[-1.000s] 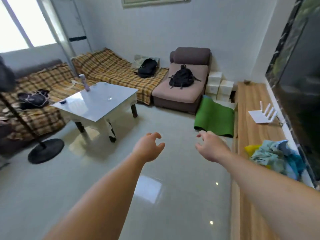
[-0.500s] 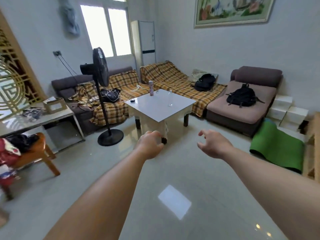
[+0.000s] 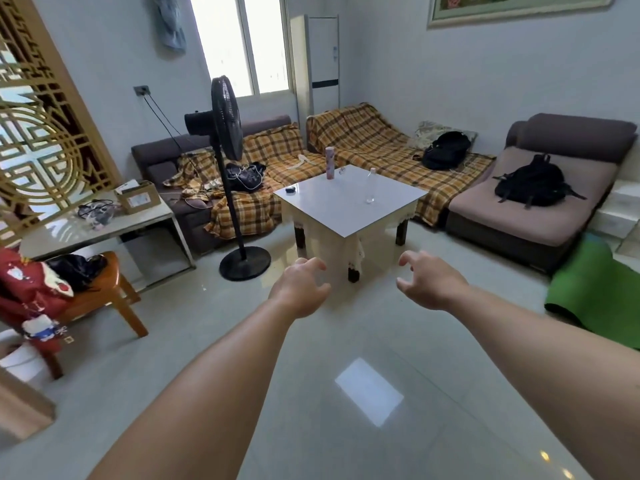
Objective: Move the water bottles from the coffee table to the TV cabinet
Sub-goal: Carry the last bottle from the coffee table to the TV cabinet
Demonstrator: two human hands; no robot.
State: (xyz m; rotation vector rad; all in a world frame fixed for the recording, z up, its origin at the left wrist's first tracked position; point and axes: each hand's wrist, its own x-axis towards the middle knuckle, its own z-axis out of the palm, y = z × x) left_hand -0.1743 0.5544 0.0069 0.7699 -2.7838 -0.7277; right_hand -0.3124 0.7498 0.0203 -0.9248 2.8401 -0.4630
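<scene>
A white square coffee table (image 3: 349,209) stands in the middle of the room. On it a clear plastic water bottle (image 3: 371,186) stands upright near the right edge, and a pink patterned bottle (image 3: 329,162) stands at the far corner. A small dark object (image 3: 290,190) lies at the table's left corner. My left hand (image 3: 300,285) and my right hand (image 3: 429,284) are stretched out over the floor in front of the table, both empty with fingers curled apart. The TV cabinet is out of view.
A black standing fan (image 3: 228,174) stands left of the table. Plaid-covered sofas (image 3: 377,143) and a chaise with a black backpack (image 3: 533,180) line the far side. A green mat (image 3: 595,292) lies at right, a wooden chair (image 3: 100,292) and a side table (image 3: 104,223) at left.
The view has swung left from the TV cabinet toward the coffee table, which now sits centred and closer. Both hands stay out in front, empty.
</scene>
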